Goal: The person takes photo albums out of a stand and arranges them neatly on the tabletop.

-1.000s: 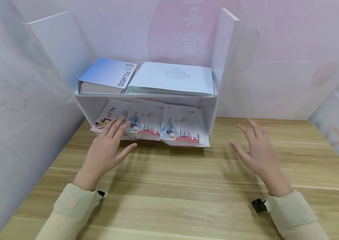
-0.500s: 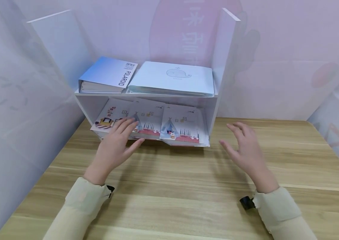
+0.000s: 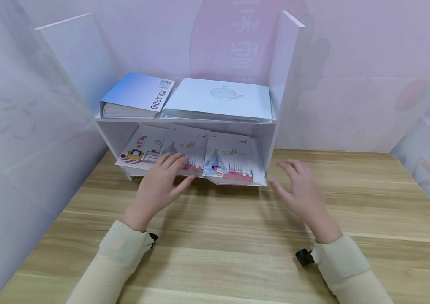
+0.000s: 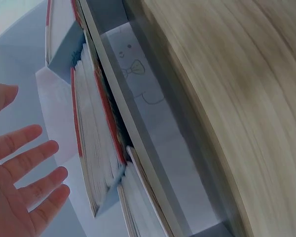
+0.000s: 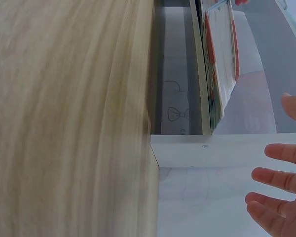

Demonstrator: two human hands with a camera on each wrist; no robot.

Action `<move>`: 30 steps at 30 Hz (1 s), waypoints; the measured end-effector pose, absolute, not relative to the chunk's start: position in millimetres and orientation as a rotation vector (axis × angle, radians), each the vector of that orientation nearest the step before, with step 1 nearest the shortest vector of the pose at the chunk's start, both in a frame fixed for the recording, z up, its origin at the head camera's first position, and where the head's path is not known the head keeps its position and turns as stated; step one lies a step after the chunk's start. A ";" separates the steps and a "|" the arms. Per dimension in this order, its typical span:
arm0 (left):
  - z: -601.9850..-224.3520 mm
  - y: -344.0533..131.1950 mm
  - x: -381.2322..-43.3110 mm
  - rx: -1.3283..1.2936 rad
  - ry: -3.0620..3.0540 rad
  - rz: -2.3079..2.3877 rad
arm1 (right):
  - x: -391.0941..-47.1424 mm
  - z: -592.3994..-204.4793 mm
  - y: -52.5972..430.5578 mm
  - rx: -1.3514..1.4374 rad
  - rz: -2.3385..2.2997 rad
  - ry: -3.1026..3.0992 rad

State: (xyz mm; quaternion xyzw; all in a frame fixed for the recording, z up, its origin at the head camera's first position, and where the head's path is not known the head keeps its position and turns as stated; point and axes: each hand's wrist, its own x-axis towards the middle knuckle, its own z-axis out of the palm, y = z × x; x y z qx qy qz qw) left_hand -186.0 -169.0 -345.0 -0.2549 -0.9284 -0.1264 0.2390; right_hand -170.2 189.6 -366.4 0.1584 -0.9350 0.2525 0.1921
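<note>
My left hand (image 3: 159, 185) hovers at the front of the white desk shelf (image 3: 286, 63), fingers spread and holding nothing. In the head view its fingertips overlap the middle picture-covered album (image 3: 190, 141) on the lower level. A similar album with a printed tent (image 3: 227, 154) lies to its right, and another with a yellow toy vehicle (image 3: 139, 145) to its left. Page edges of the lower albums (image 4: 91, 123) face the left wrist camera. Beyond the shelf's right side, my right hand (image 3: 301, 191) is held above the table, fingers apart, grasping nothing.
On the upper level lie a blue POLAROID binder (image 3: 137, 93) and a pale album with a whale drawing (image 3: 219, 99). Tall side panels flank them. The shelf stands on a wood-grain table (image 3: 215, 253) against a printed wall covering (image 3: 352, 84).
Both hands have moved inward: the left to the right, from the left album to the middle one, and the right to the left, closer to the shelf's side. The albums stay put.
</note>
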 end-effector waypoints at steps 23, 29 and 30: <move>-350.5 -136.9 -198.8 -0.628 -2.554 -0.538 | -177.1 -368.2 170.4 0.494 0.725 -2.716; -351.6 -127.9 -202.9 -0.570 -2.483 -0.620 | -182.4 -365.9 165.4 0.477 0.755 -2.737; -351.3 -126.4 -203.2 -0.561 -2.483 -0.639 | -183.1 -365.8 164.9 0.473 0.752 -2.740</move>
